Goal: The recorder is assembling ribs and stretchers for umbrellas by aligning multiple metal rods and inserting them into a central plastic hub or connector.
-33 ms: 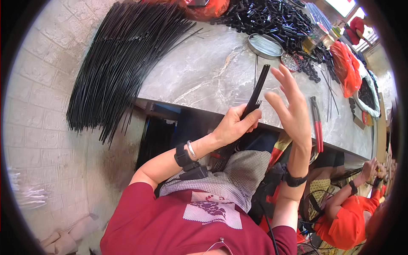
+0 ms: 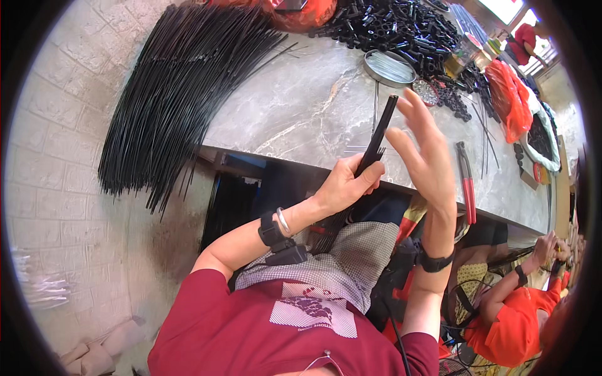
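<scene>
Black rods (image 2: 375, 141), a slim bunch standing tilted above the near edge of the marble table (image 2: 301, 113), are clamped at their lower end by the curled fingers (image 2: 367, 173) of the left hand (image 2: 342, 188). The right hand (image 2: 426, 156) is spread open just right of the bunch, fingers splayed and gripping nothing. With only that low pinch holding it, the bunch could fan out or slide down toward the lap, while the red-handled pliers (image 2: 467, 182) lie right and the big sheaf of black rods (image 2: 182, 88) lies far left.
</scene>
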